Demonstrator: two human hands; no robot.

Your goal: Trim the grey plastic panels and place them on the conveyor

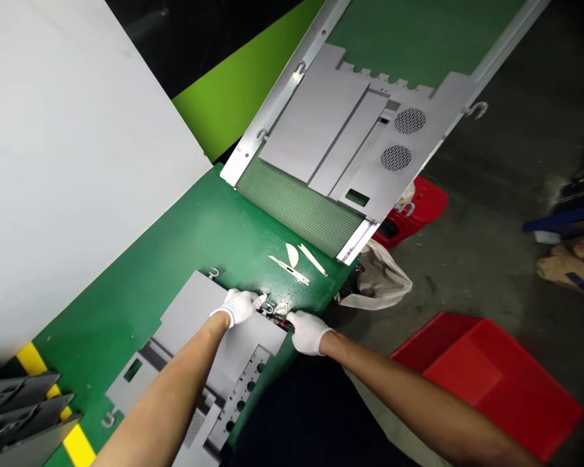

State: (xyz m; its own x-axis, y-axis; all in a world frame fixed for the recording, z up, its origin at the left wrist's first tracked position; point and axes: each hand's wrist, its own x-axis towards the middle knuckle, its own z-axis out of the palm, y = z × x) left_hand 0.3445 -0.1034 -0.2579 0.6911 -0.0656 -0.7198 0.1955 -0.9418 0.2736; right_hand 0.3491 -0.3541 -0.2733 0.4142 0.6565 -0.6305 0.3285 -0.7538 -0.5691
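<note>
A grey plastic panel (238,363) with cut-outs and holes lies on the green tabletop, partly covered by my left arm. My left hand (241,306), in a white glove, grips the panel's far edge beside a small grey hook (268,307). My right hand (307,332), also gloved, is closed around red-handled pliers (283,322). Their tip points at the edge near that hook; the exact contact is too small to make out. Just beyond the hands lie a white utility knife (289,269), a pale half-round piece (292,255) and a pale strip (313,260).
A conveyor (302,207) with a green belt carries another grey panel (350,130). Beside the table's right edge are an open bag (384,285) and a red bin (496,383). Dark panels (24,415) stand at the lower left; a white board (87,130) borders the table (175,240).
</note>
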